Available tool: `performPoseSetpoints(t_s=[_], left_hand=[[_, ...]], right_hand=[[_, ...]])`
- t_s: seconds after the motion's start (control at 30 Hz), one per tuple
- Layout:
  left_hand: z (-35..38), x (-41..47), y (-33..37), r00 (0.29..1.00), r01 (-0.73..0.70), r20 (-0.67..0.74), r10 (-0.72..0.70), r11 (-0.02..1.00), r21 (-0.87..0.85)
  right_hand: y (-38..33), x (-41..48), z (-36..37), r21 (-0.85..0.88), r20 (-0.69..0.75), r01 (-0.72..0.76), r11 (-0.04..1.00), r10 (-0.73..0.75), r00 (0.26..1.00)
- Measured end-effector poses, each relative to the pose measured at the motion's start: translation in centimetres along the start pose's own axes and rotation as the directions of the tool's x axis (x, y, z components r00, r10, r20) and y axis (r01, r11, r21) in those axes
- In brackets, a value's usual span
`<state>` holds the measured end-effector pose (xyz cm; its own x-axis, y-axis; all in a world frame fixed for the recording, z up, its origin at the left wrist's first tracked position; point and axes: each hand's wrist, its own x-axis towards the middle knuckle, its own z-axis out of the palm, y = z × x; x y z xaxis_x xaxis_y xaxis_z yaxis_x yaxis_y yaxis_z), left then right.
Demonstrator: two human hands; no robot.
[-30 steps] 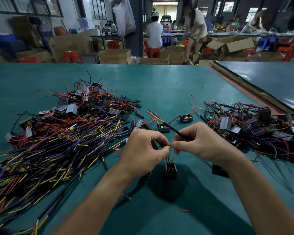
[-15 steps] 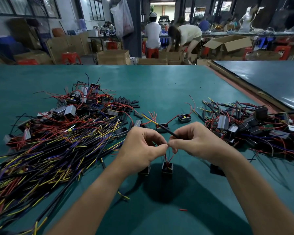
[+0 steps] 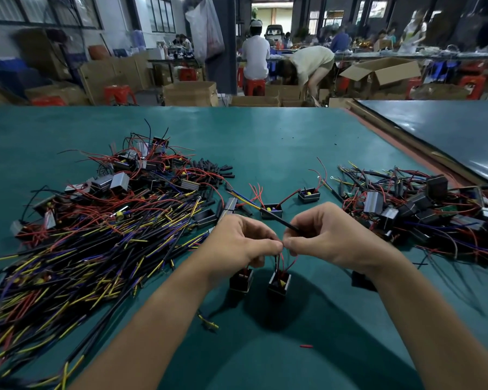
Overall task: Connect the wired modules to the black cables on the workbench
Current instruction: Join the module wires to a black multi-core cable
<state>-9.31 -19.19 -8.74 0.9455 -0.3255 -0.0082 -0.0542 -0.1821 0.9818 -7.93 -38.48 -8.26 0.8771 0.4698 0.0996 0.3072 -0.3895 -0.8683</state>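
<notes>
two hands pinching red wires over a small module

both hands are meeting fingertip to fingertip above the middle of the green workbench (image 3: 293, 136). the left hand (image 3: 237, 243) is curling closed, thumb and forefinger pinching the thin red wires (image 3: 286, 261) that are rising from a small black module (image 3: 279, 282) sitting right below the hands. the right hand (image 3: 330, 237) is pinching the same wires from the other side. it is also gripping a black cable (image 3: 279, 220), which is sticking out past its fingers toward the far left, with yellow, blue and red cores showing at the far end. (whether the cable's near end is touching the red wires is hidden inside the fingers.)

a second module (image 3: 241, 280) is sitting just beside the first, under the left hand, and a third module (image 3: 362, 280) is peeking out from under the right wrist. an open module (image 3: 271, 211) is lying just beyond the hands. a heap of black cables (image 3: 96, 249) is spreading over the left of the bench, with a cluster of modules (image 3: 141, 170) behind it. a tangle of wired modules (image 3: 420, 209) is lying on the right. any print on the modules is too small to read.
</notes>
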Motion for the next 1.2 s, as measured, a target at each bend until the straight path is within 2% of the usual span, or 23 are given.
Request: performPoseSetpoints(t_s=[0.13,0.23,0.3,0.37,0.43,0.6,0.7,0.83,0.93,1.03,1.2], left_hand=[[-0.3,-0.2,0.3,0.987,0.145,0.089,-0.135,0.983,-0.116],[-0.6,-0.1,0.3,0.984,0.168,0.087,-0.154,0.968,-0.186],[-0.8,-0.1,0.2,0.989,0.139,0.085,-0.124,0.971,-0.196],[-1.1,-0.1,0.1,0.990,0.117,0.101,-0.100,0.978,-0.173],[-1.2,0.0,0.0,0.988,0.113,0.126,-0.093,0.979,-0.167],[-1.7,-0.2,0.2,0.976,0.139,0.195,-0.097,0.967,-0.214],[-1.8,-0.2,0.3,0.974,0.149,0.199,-0.105,0.964,-0.219],[-1.9,-0.3,0.3,0.970,0.178,0.196,-0.141,0.966,-0.187],[-1.8,-0.3,0.2,0.973,0.186,0.163,-0.166,0.976,-0.116],[-1.9,-0.3,0.2,0.977,0.175,0.141,-0.163,0.981,-0.082],[-1.8,-0.5,0.2,0.977,0.142,0.168,-0.131,0.988,-0.052]], right_hand=[[0.0,0.1,0.2,-0.062,-0.035,0.075,0.995,-0.077,0.996],[-0.1,0.1,0.5,-0.076,-0.082,0.113,0.991,-0.119,0.990],[-0.3,0.2,0.6,0.018,-0.172,0.095,0.995,-0.091,0.981],[-0.6,0.5,0.4,0.201,-0.266,0.071,0.977,-0.016,0.964],[-0.8,0.6,0.1,0.310,-0.311,0.073,0.948,0.028,0.950],[-0.6,0.8,0.0,0.357,-0.254,0.008,0.934,0.089,0.963],[-0.6,0.8,0.1,0.359,-0.297,-0.009,0.933,0.123,0.947],[-0.6,0.8,0.0,0.414,-0.317,-0.006,0.910,0.150,0.937],[-0.5,0.6,-0.1,0.430,-0.271,-0.003,0.903,0.132,0.954],[-0.4,0.5,-0.2,0.456,-0.229,0.006,0.890,0.111,0.967],[-0.2,0.5,-0.2,0.472,-0.251,0.019,0.882,0.113,0.961]])
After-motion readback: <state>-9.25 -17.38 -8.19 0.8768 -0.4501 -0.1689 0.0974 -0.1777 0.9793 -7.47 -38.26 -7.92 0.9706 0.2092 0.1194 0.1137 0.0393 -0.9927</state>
